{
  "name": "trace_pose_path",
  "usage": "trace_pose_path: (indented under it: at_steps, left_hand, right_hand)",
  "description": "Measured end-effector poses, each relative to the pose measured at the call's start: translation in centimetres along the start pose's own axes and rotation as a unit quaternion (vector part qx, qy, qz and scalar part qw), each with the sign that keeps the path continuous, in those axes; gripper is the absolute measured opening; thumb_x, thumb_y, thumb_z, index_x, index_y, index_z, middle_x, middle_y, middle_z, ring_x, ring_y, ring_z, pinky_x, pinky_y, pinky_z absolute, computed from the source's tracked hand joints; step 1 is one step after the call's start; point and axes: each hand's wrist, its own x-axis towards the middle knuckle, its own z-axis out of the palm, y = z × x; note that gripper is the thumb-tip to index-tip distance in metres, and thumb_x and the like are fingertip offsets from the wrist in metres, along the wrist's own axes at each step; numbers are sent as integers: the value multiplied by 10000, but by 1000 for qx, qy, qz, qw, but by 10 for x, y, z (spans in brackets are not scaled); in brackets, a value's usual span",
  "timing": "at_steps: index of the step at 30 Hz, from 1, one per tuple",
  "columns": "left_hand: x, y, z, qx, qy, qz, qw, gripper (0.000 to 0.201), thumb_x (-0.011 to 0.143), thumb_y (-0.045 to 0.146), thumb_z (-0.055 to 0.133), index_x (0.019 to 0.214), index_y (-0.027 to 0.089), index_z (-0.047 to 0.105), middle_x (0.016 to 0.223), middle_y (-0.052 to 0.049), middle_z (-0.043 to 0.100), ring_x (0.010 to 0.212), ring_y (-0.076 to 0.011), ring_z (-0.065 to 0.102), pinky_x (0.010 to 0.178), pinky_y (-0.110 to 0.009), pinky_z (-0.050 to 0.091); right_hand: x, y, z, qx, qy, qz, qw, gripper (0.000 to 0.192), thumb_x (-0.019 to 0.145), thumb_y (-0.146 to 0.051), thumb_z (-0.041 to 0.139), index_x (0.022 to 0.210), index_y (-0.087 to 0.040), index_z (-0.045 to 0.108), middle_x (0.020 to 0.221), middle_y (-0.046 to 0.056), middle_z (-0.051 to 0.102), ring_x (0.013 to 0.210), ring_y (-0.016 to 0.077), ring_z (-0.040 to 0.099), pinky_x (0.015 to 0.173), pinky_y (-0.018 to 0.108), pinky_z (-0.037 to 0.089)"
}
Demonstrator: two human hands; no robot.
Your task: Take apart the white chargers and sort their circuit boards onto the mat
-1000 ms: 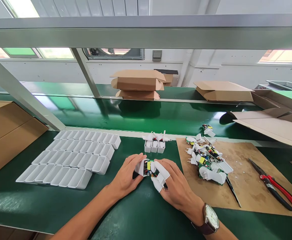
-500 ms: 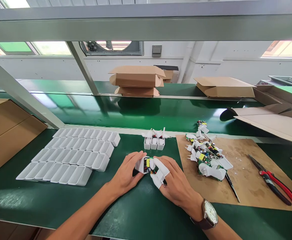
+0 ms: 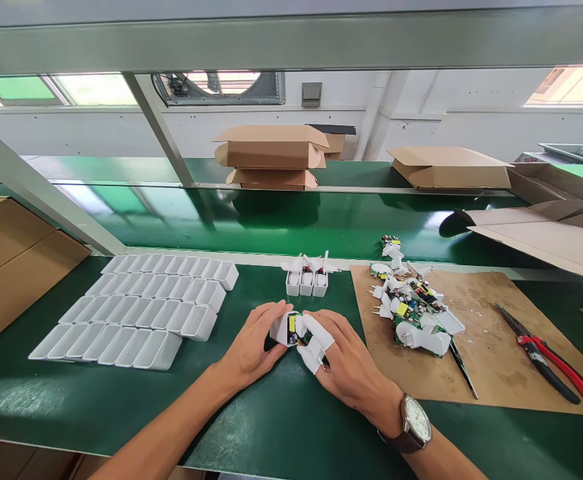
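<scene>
In the middle of the green bench, my left hand is closed around a white plastic housing. A small circuit board with a yellow-wrapped part shows at its mouth, partly inside. My right hand, with a watch on the wrist, grips white plastic cover pieces close against the board's right end. Fingers hide part of both pieces. Just beyond my hands stand several white housings with boards and white covers sticking up from them.
Rows of white open housings lie to the left. On a brown board at the right are a pile of circuit boards with white parts, a black pen-like tool and red-handled pliers. Cardboard boxes sit behind.
The view has tilted slightly, shifting everything a little up and left. The white cover pieces in my right hand have shifted slightly; both hands keep their hold.
</scene>
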Motion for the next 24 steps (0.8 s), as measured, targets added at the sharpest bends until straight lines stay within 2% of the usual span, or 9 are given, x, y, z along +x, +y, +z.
trace_pose_path:
  at_steps: [5, 10, 14, 16, 17, 18, 20, 22, 24]
  left_hand:
    - [2, 4, 2, 8, -9, 6, 1000, 677, 961, 211, 620, 1555, 279, 302, 1422, -122, 612, 1313, -280, 582, 1089, -486, 485]
    - [-2, 5, 6, -75, -51, -43, 995, 790, 954, 278, 650, 1589, 346, 185, 1469, -84, 588, 1313, -253, 595, 1086, -463, 512]
    - [-7, 4, 6, -145, -111, -90, 979, 845, 937, 221, 615, 1612, 333, 117, 1553, -94, 507, 1366, -239, 564, 1106, -417, 517]
    - [-8, 3, 5, -151, -131, -102, 974, 794, 948, 203, 568, 1615, 324, 154, 1581, -101, 472, 1392, -251, 543, 1091, -402, 530]
    - [-8, 2, 6, -151, -136, -107, 973, 764, 957, 201, 544, 1614, 322, 174, 1583, -104, 468, 1375, -254, 560, 1073, -395, 543]
    - [-8, 1, 6, -151, -136, -109, 973, 743, 963, 202, 529, 1614, 317, 189, 1573, -108, 481, 1339, -253, 591, 1053, -390, 557]
    - [-9, 0, 8, -152, -123, -104, 975, 745, 961, 201, 529, 1617, 297, 189, 1518, -120, 540, 1249, -246, 654, 1022, -384, 576]
    - [-9, -2, 11, -153, -101, -81, 980, 778, 947, 193, 552, 1622, 279, 174, 1445, -125, 603, 1173, -241, 693, 986, -374, 597]
    - [-9, -4, 13, -151, -81, -56, 984, 789, 940, 177, 554, 1621, 292, 172, 1404, -114, 631, 1137, -237, 707, 949, -364, 615]
  right_hand:
    - [4, -2, 1, 28, 6, 9, 1000, 552, 903, -50, 531, 1439, -122, 421, 1308, 202, 627, 1225, 331, 566, 955, 526, 585]
    - [8, 4, -6, 97, 28, 14, 995, 527, 983, -358, 617, 1447, -203, 421, 1276, 158, 653, 1178, 298, 614, 973, 511, 572]
    - [19, 33, -28, 23, 48, 99, 994, 403, 1018, -268, 526, 1416, -245, 472, 1338, 152, 615, 1250, 282, 595, 1024, 516, 537]
    - [31, 57, -46, -73, -4, 153, 986, 361, 998, -258, 534, 1356, -218, 534, 1374, 172, 594, 1301, 312, 554, 1069, 549, 489]
    - [39, 69, -55, -119, -61, 190, 973, 336, 990, -260, 535, 1318, -196, 563, 1391, 183, 583, 1325, 329, 529, 1085, 554, 465]
    - [47, 82, -64, -159, -132, 234, 950, 305, 983, -249, 531, 1273, -171, 588, 1389, 193, 583, 1334, 339, 515, 1088, 543, 453]
    - [64, 109, -78, -217, -261, 334, 879, 254, 967, -176, 514, 1194, -127, 617, 1306, 205, 626, 1278, 332, 549, 1049, 481, 462]
    - [78, 133, -84, -242, -313, 386, 834, 209, 951, -122, 528, 1126, -93, 638, 1156, 201, 679, 1138, 310, 626, 963, 435, 495]
    - [88, 152, -82, -246, -329, 407, 816, 177, 976, -184, 585, 1117, -97, 647, 1087, 149, 694, 1019, 264, 667, 894, 413, 535]
